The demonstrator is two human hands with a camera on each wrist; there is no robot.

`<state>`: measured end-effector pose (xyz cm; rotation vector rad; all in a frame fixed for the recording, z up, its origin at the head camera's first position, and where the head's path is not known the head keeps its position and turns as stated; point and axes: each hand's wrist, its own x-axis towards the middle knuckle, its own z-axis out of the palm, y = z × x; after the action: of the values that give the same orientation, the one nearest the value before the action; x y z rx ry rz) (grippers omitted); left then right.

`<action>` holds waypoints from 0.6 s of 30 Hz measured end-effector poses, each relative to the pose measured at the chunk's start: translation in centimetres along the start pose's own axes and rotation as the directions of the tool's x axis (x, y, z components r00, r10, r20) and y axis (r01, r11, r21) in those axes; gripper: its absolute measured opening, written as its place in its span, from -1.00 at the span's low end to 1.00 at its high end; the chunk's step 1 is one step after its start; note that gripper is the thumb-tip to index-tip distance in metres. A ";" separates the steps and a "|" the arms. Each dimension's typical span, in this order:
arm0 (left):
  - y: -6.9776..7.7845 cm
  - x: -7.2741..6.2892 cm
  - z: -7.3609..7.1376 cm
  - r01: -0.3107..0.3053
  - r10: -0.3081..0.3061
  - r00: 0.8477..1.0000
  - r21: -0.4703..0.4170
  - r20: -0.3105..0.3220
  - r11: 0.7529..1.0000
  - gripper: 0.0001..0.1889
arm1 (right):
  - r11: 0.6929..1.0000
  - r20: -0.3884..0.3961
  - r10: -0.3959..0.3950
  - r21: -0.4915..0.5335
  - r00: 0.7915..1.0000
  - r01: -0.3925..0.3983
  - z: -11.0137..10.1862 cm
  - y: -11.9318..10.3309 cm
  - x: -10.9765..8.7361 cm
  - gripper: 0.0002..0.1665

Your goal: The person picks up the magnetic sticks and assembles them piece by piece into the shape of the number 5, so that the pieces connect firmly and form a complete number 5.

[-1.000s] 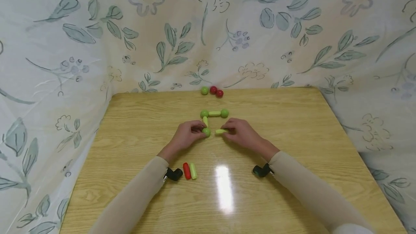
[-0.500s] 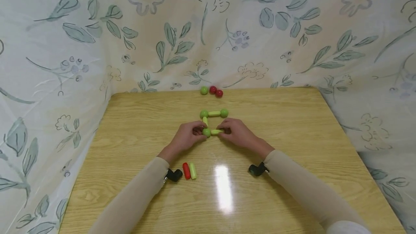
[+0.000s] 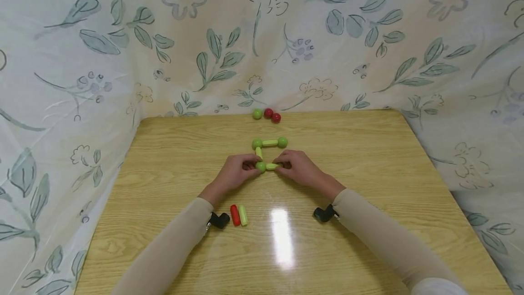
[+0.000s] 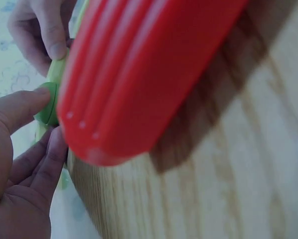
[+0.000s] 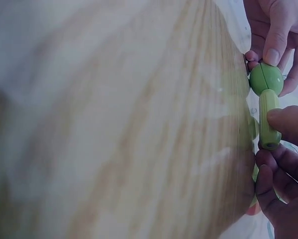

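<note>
My left hand (image 3: 236, 170) pinches a green ball (image 3: 260, 167) between thumb and fingers. A short yellow-green rod (image 5: 268, 112) is pinched in my right hand (image 3: 302, 167), and its left end meets that ball. From the same ball another yellow-green rod (image 3: 259, 152) runs away from me to a second green ball (image 3: 257, 143). There a third rod (image 3: 270, 143) leads right to a green ball (image 3: 283, 142) at its far end. Together the pieces form an open-sided shape flat on the table. In the left wrist view, a red rod (image 4: 134, 74) covers part of the work.
On the wooden table (image 3: 348, 149), a red rod (image 3: 235, 215) and a yellow-green rod (image 3: 243, 216) lie side by side near my left wrist. At the back edge sit a loose green ball (image 3: 257, 114) and two red balls (image 3: 272, 115). Patterned cloth (image 3: 262, 58) hangs behind.
My right hand has moved left with its rod, closing the gap to the green ball; rod and ball now touch. My left hand has stayed almost in place on the ball.
</note>
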<state>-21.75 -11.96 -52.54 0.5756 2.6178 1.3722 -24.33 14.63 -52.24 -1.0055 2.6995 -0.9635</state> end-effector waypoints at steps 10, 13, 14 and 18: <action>-0.1 0.0 -0.1 -0.014 0.013 1.000 0.014 0.016 1.000 -0.69 | 1.000 -0.005 -0.004 -0.003 1.000 0.004 0.0 -0.1 0.0 -0.77; -0.2 0.0 -0.1 -0.014 0.014 1.000 0.013 0.020 1.000 -0.70 | 1.000 -0.009 -0.004 0.000 1.000 0.004 0.0 0.0 0.0 -0.77; -0.2 0.0 -0.1 -0.013 0.013 1.000 0.012 0.020 1.000 -0.70 | 1.000 -0.011 -0.006 0.000 1.000 0.006 0.1 0.0 0.0 -0.77; -0.3 0.0 -0.1 -0.017 0.017 1.000 0.006 0.019 1.000 -0.70 | 1.000 -0.016 -0.008 0.002 1.000 0.008 0.1 0.1 0.0 -0.76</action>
<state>-21.89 -12.14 -52.73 0.6100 2.6088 1.3572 -24.37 14.65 -52.36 -1.0132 2.7090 -0.9800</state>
